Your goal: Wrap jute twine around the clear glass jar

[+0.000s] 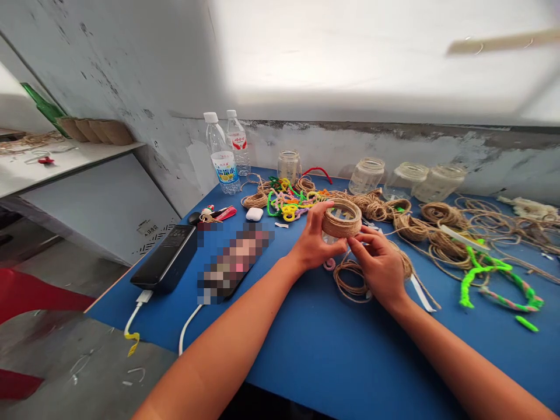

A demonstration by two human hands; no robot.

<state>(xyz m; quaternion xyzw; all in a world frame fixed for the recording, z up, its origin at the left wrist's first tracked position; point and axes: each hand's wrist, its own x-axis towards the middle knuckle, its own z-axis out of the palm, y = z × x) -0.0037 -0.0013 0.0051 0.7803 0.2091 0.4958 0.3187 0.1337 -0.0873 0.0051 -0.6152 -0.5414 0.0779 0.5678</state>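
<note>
My left hand (314, 240) is closed around a glass jar whose upper part is wound with brown twine (343, 228). The jar is tilted with its open mouth towards me, above the blue table (315, 344). Against the right side of the winding, my right hand (380, 265) is closed, thumb and fingertips pinched at the twine; the exact strand between them is hidden. Below the hands lies a loose coil of twine (350, 280), and a white paper strip (422, 293) rests beside my right wrist.
Clear glass jars (366, 175) and two plastic bottles (224, 169) stand along the wall. Several twine bundles (441, 216) and colourful pipe cleaners (289, 204) lie across the back. A bright green twisted piece (470, 280) is at right. A power bank (166, 259) and phone (236, 262) with cables lie left.
</note>
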